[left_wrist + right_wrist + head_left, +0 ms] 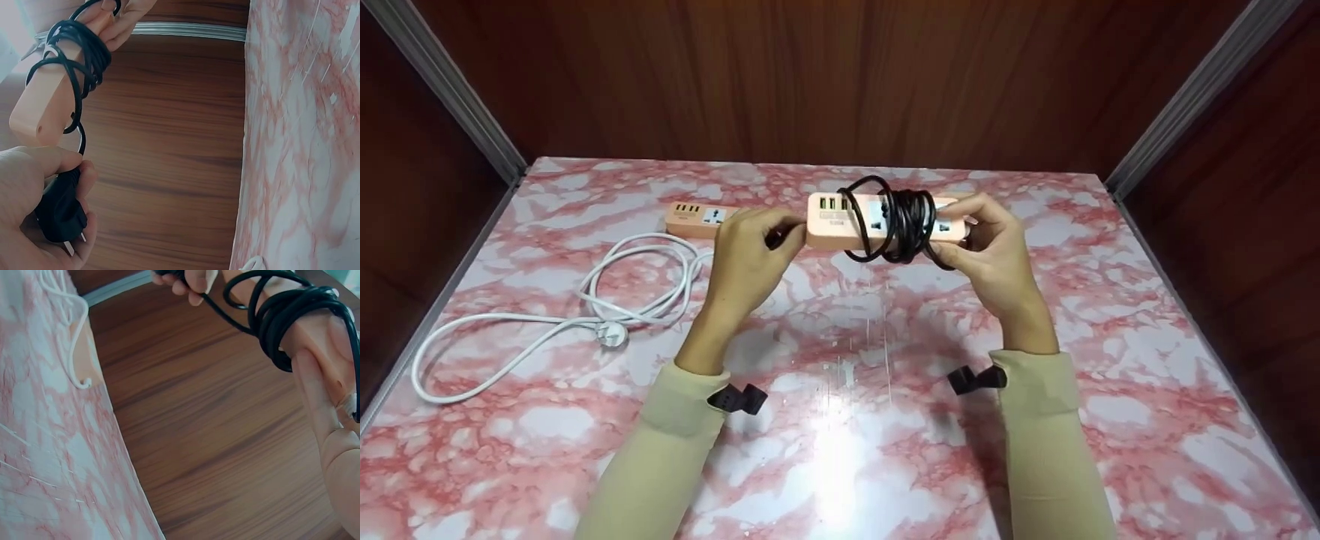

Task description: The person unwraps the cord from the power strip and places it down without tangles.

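Note:
An orange power strip (832, 234) is held up above the table, its black cord (911, 225) wound round it in several loops. At its right end, my right hand (997, 251) grips the strip between thumb and fingers; the right wrist view shows the cord's loops (275, 323) close to those fingers. My left hand (750, 255) is near the strip's left end. In the left wrist view it pinches the black plug (59, 211), prongs pointing down, and a short stretch of cord runs from the plug up to the loops.
Behind my left hand, a second orange power strip (690, 223) lies on the table. Its white cord (502, 318) spreads in loose loops to the left, with a white plug (612, 334) on it. Dark wood-grain panels (810, 82) stand round the red-and-white marbled table (877, 435).

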A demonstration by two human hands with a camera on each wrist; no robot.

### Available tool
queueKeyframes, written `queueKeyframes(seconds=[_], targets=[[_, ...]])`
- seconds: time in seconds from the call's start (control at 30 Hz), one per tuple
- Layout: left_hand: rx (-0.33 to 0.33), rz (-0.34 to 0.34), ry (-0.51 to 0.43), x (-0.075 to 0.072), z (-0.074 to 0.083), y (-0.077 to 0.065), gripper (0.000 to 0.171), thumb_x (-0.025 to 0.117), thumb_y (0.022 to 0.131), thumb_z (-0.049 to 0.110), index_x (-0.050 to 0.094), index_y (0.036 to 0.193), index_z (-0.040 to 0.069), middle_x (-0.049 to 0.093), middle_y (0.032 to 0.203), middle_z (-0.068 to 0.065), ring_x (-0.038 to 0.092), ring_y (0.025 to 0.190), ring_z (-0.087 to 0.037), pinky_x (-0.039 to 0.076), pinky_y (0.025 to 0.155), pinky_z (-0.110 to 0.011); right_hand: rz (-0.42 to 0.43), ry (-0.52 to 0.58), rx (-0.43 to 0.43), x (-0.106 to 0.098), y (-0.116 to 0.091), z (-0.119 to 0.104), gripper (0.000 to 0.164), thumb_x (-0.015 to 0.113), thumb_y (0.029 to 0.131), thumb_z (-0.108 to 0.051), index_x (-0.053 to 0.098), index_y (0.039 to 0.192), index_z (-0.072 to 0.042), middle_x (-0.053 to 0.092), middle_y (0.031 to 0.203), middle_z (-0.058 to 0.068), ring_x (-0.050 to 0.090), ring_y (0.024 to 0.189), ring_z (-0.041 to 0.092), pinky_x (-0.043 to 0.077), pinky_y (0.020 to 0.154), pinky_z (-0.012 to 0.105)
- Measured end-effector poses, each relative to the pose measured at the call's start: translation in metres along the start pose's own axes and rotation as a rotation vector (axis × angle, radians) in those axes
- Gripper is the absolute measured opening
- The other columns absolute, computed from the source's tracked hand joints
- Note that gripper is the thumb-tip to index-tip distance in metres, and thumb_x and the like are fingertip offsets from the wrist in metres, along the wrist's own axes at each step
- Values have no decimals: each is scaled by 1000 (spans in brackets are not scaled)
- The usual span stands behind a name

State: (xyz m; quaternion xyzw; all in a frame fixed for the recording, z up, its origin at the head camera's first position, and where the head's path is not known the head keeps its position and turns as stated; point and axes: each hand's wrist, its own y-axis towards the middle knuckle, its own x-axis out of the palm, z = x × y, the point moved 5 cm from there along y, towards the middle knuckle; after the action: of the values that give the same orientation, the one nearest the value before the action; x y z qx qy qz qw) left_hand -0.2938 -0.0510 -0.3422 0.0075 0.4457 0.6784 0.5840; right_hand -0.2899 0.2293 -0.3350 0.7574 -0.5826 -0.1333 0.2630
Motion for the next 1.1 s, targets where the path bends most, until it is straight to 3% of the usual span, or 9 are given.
queueKeyframes(seconds=[0.4,0.67,1.1], targets=[[-1,103,-15,-13,1,5,15,70,91,31,78,93,18,73,88,6,59,79,-13,42,76,-33,-18,-82,44,-1,0,3,32,74,77,14,59,105,12,56,125,26,65,81,22,56,60,27],[11,165,-21,-23,7,5,17,69,91,32,79,95,19,74,91,9,61,84,-14,42,80,-36,-3,-87,45,-3,0,5,32,73,78,13,60,106,11,57,124,24,64,81,22,56,61,27],[110,228,-54,-36,25,1,16,69,92,30,78,95,18,72,89,8,57,82,-11,43,75,-31,75,-83,28,-5,2,5,35,76,76,12,59,106,12,59,121,24,65,83,21,56,67,27]])
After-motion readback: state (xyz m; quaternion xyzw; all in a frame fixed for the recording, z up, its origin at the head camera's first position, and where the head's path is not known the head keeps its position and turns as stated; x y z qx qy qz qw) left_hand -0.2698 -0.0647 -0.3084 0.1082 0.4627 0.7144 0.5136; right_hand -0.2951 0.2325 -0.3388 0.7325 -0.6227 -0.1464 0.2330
